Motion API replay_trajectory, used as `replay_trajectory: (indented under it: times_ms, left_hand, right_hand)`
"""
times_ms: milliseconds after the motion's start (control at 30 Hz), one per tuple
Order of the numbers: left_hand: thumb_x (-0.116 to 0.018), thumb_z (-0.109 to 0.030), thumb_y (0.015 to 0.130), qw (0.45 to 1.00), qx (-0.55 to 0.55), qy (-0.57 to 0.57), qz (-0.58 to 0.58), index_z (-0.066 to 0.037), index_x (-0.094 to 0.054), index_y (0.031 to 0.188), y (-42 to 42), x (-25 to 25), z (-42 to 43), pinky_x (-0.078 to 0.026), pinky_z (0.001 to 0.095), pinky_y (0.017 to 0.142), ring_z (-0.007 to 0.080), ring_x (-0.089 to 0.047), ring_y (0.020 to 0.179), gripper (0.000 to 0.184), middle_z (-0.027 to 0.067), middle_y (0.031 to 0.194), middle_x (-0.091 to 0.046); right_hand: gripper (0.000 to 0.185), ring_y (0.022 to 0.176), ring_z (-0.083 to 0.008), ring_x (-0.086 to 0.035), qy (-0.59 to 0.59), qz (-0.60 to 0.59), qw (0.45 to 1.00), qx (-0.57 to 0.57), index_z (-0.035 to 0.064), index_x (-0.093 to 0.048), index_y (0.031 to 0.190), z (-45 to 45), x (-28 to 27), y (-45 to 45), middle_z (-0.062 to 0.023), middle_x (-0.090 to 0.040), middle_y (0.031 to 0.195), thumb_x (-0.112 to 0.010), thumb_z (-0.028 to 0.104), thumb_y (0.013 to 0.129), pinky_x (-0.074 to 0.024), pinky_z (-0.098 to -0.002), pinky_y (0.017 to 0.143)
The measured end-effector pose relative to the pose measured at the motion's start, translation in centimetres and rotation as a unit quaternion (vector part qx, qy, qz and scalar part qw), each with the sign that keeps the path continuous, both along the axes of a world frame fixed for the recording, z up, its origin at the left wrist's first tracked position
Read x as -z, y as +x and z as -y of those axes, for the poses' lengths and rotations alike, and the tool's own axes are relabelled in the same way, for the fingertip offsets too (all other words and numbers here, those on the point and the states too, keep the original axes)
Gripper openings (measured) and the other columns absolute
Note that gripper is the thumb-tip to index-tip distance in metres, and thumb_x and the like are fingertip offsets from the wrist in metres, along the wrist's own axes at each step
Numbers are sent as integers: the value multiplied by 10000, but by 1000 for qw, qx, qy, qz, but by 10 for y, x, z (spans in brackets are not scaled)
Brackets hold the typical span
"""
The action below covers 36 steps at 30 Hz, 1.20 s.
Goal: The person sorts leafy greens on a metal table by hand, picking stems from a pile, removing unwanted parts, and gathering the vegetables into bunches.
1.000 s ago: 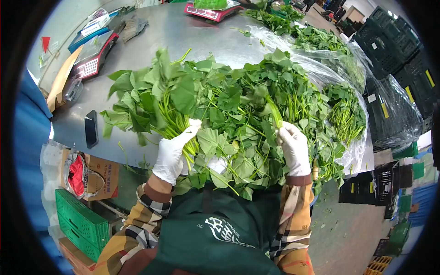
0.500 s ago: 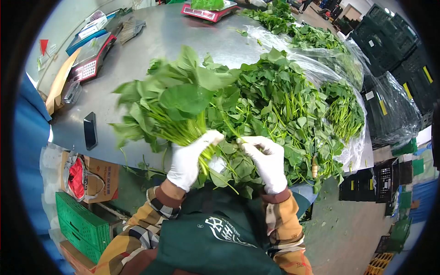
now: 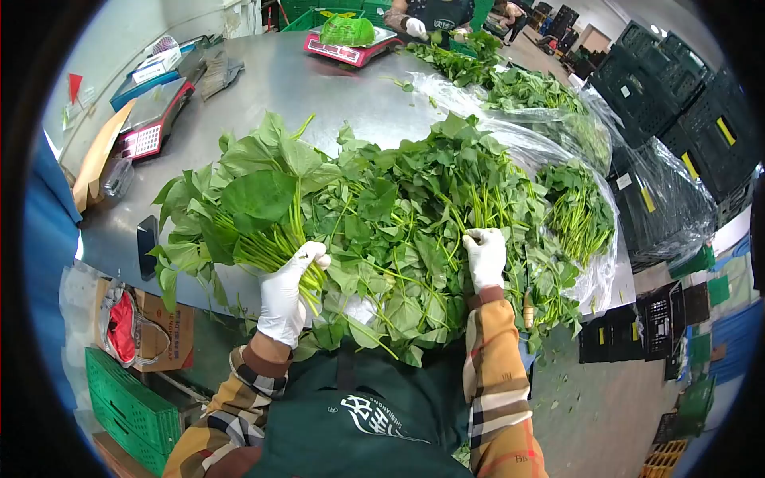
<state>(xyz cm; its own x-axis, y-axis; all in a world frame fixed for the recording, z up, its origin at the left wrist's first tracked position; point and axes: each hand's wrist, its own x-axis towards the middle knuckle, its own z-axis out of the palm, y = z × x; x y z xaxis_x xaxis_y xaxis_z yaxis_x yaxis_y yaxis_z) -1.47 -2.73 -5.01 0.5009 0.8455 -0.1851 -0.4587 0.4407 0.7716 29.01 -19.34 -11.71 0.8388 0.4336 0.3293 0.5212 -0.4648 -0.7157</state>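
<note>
My left hand (image 3: pixel 285 296), in a white glove, is closed around the stems of a bunch of leafy greens (image 3: pixel 256 203). The broad leaves of this bunch fan out to the upper left over the table edge. My right hand (image 3: pixel 484 259), also gloved, is pinched on a stem at the right part of the pile of leafy greens (image 3: pixel 402 215); its fingertips are partly hidden by leaves. Beside the right hand, a wooden handle (image 3: pixel 528 309) sticks out of the greens.
Red scales (image 3: pixel 151 127) stand on the metal table (image 3: pixel 263 88) at left; another red scale (image 3: pixel 351 49) carries a green bag at the back. A phone (image 3: pixel 147 247) lies near the left edge. Plastic film (image 3: pixel 522 139) surrounds more greens. A co-worker's gloved hand (image 3: pixel 416 29) shows at the far side.
My left hand has moved left and slightly down with the bunch. My right hand has moved away from it, to the right into the pile. The view has shifted slightly.
</note>
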Motion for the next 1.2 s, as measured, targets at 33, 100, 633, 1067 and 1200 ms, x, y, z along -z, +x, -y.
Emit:
replay_trajectory:
  times_ms: [33,100,633,1067,1200]
  left_hand:
    - [-610,-7,884,1000,-6,0,1,70,-658,961,1,-2,0,-507,282,732,172,-632,789,119,97,883,-661]
    - [-610,-11,884,1000,-1,-10,4,68,-653,966,2,-6,1,-508,285,734,174,-633,785,121,102,883,-662]
    - [-559,-95,918,971,234,-45,29,73,-570,1131,15,-25,41,-488,390,948,277,-618,1054,272,193,1148,-629]
    - [-598,-48,898,989,120,-43,80,31,-563,1090,4,-36,33,-490,326,777,204,-601,839,211,112,893,-622]
    - [-609,-18,880,990,112,-61,64,22,-548,1131,6,-32,28,-506,335,766,218,-612,832,261,117,917,-620]
  right_hand:
    - [161,722,-169,-633,96,-94,991,-30,31,-700,917,0,-13,-7,-72,-677,832,-714,163,826,-502,-290,684]
    - [181,670,-102,-595,224,-274,930,-97,-24,-677,986,7,-47,-21,-61,-690,853,-683,110,865,-478,-228,614]
    - [188,746,-94,-617,87,-280,895,-336,-17,-668,1007,-5,-92,-167,-40,-683,877,-669,105,864,-502,-244,717]
    - [218,789,-121,-606,118,-129,983,-62,-8,-686,979,-32,-30,-6,-62,-669,925,-722,152,836,-484,-264,744]
    - [227,695,-58,-559,251,-285,913,-148,-28,-684,1016,-19,-93,-46,-19,-687,849,-713,119,845,-436,-207,632]
